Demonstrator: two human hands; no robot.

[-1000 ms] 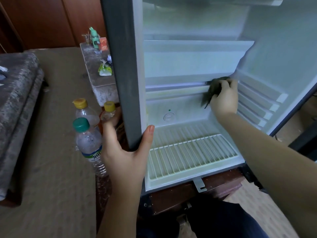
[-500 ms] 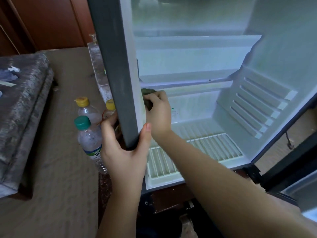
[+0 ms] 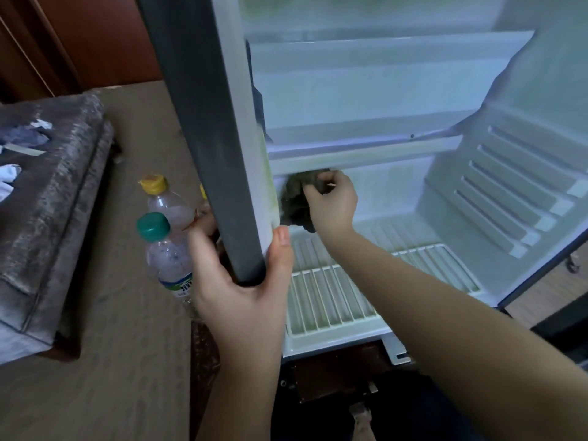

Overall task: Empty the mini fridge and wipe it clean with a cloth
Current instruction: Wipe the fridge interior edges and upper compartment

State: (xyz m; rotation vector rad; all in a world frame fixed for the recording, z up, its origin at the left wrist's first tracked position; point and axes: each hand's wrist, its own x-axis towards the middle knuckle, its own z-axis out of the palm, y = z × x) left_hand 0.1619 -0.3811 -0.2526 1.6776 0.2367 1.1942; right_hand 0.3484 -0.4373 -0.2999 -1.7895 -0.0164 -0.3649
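Note:
The mini fridge (image 3: 397, 100) stands open with pale bare walls and a white wire shelf (image 3: 331, 297) at the bottom. My left hand (image 3: 241, 288) grips the lower end of the fridge's dark left side edge (image 3: 206, 138), thumb on the inner face. Inside, my right hand (image 3: 332, 202) holds a dark crumpled cloth (image 3: 294, 202) against the back left corner, just under the freezer ledge (image 3: 362, 155). Ribbed shelf rails (image 3: 515, 192) line the right inner wall.
Three plastic bottles stand on the floor left of the fridge: a green-capped bottle (image 3: 165, 253), a yellow-capped bottle (image 3: 162, 202) and another mostly hidden behind the fridge edge. A grey mattress (image 3: 44, 198) lies further left. Dark wooden base (image 3: 334, 370) sits under the fridge.
My right hand has carried the cloth from the right end of the ledge across to the left, then down below the ledge into the back left corner. My left hand keeps its grip.

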